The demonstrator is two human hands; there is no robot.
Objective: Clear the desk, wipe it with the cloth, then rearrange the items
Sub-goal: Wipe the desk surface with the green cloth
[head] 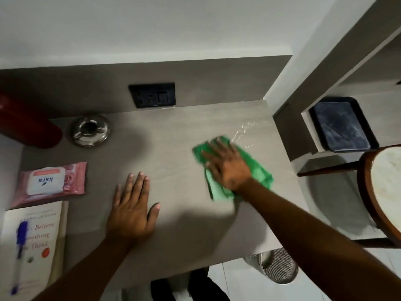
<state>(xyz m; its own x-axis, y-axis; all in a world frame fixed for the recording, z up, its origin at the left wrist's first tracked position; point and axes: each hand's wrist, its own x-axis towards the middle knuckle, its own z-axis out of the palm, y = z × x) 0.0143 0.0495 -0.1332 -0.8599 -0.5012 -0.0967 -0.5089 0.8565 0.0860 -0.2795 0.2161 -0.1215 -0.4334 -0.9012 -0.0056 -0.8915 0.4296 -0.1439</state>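
Toward the desk's right side, the green cloth was pressed flat under the open right hand; the left hand was rested open. Wiping was judged underway, and the wet streaks beyond were likely to be covered next.

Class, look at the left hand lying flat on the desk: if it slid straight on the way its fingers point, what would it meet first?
The left hand points toward the back wall. Bare desk lies ahead, so it would probably reach the wall near the black socket plate first; the ashtray sits off to the left of that line.
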